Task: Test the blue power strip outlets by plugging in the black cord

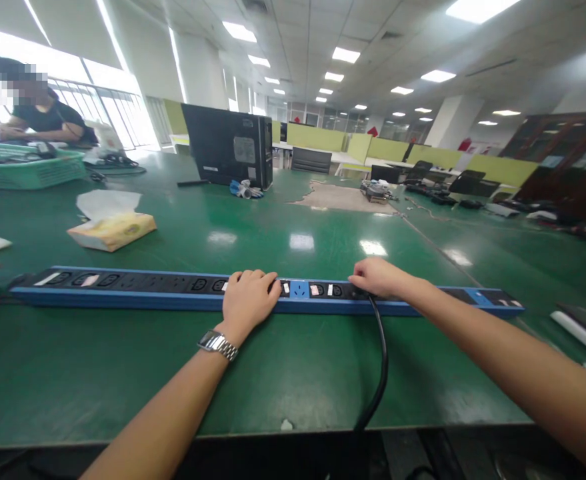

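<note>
A long blue and black power strip (147,300) lies lengthwise across the green table, with several sockets and small white and pink labels along its top. Resting over its middle, my left hand (249,297) grips the strip, fingers curled over the far edge and thumb to the right. My right hand (379,276) is closed at the strip's top right of the centre, pinching a black plug (360,292) that the fingers mostly hide. From there a black power cable (383,353) drops over the table's front edge. Whether the plug is fully seated, I cannot tell.
Behind the strip stand a tissue pack (115,230), a black computer tower (225,147) and blue-grey gloves (246,190). At the far left a person (47,120) sits behind a green basket (27,173). Dark and white objects (583,330) lie at the right edge.
</note>
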